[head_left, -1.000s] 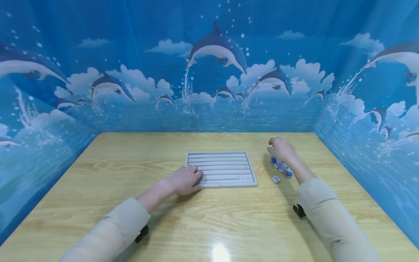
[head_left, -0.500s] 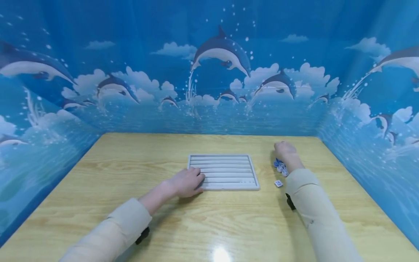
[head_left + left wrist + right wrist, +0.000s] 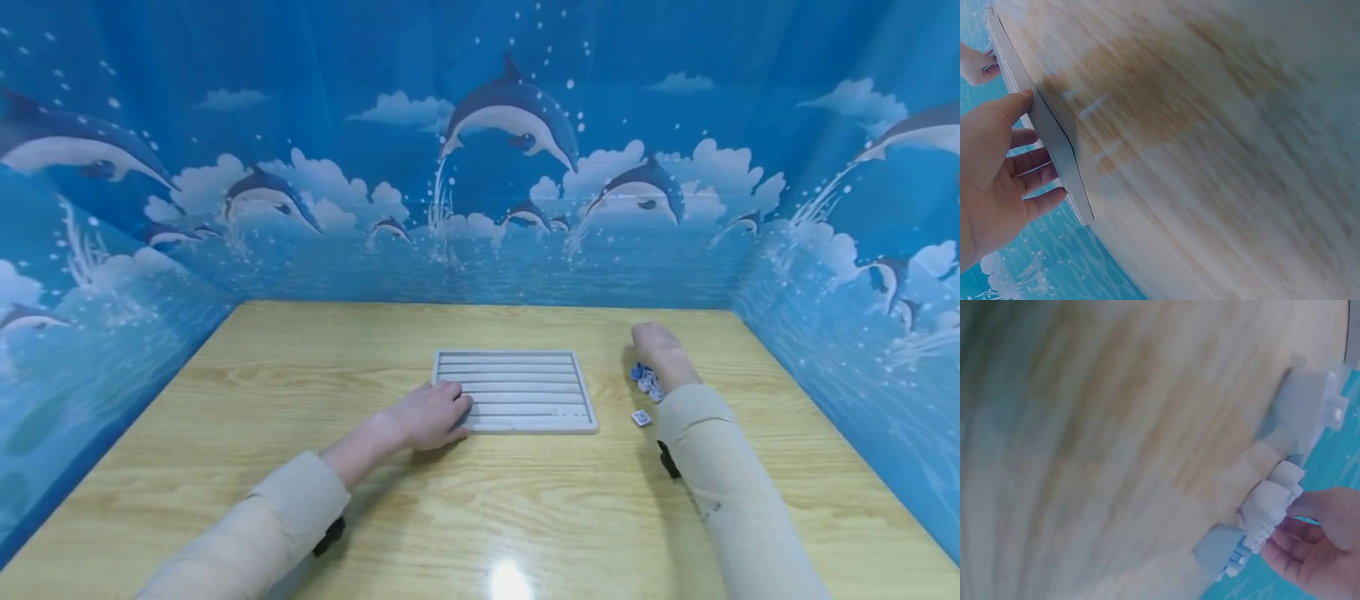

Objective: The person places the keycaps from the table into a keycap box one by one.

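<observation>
A pale grey tray (image 3: pixel 525 387) with raised parallel slats lies on the table, near the middle. My left hand (image 3: pixel 431 415) rests at its front left corner. In the left wrist view, the thumb lies against the tray's side wall (image 3: pixel 1057 140) and the loosely spread fingers reach over its rim. Off to the right, my right hand (image 3: pixel 660 348) is lowered at the far side of a small cluster of blue-and-white tiles (image 3: pixel 647 383). Its thumb and fingers meet the backs of a white tile (image 3: pixel 1266 505); I cannot tell whether they pinch one.
One loose tile (image 3: pixel 641 418) sits just in front of the cluster. Light wood table (image 3: pixel 480 500) surrounds the tray. Blue dolphin-printed curtains (image 3: pixel 360 267) stand along the table's back and both sides.
My right hand has come down from above the cluster to its far side, with the fingers now turned away from the head view. The left hand stays at the tray's corner.
</observation>
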### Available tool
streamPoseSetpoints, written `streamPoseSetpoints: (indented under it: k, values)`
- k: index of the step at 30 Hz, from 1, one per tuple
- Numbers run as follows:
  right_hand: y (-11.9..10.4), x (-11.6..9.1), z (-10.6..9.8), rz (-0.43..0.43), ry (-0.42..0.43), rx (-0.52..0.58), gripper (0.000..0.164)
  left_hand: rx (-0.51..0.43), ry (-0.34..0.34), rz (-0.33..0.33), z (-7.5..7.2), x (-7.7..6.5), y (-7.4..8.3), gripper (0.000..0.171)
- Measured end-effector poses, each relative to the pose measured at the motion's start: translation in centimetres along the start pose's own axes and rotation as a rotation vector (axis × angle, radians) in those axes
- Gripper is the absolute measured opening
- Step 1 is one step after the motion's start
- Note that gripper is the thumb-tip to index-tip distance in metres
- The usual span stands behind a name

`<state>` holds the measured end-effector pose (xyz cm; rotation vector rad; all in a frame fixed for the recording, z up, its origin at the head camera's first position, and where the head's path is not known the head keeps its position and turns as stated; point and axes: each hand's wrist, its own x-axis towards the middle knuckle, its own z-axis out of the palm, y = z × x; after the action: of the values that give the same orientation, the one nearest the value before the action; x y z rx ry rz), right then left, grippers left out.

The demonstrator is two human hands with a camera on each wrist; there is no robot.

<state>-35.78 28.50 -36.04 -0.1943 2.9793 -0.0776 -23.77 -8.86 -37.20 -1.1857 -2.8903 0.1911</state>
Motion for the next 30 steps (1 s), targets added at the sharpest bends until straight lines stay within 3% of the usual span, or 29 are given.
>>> streamPoseSetpoints:
  k: [7,13,22,30]
  values:
    - [0.2,-0.2,-0.6,-0.051,0.009,0.013,0.014,0.001,-0.027,-0.025,0.0,0.1,0.0,0.043]
    - [-0.5,-1.2,-1.5,-0.117,0.037,0.114,0.020,-0.002,-0.041,-0.033,-0.3,0.3,0.2,0.041]
    - [-4.5,-3.2,-3.2,-0.261,0.084,0.133,0.028,0.026,-0.041,-0.049,-0.1,0.0,0.4,0.043]
    - [-8.4,-4.2,-3.1,-0.410,0.142,0.082,0.024,0.102,-0.066,-0.051,0.2,0.0,1.0,0.049]
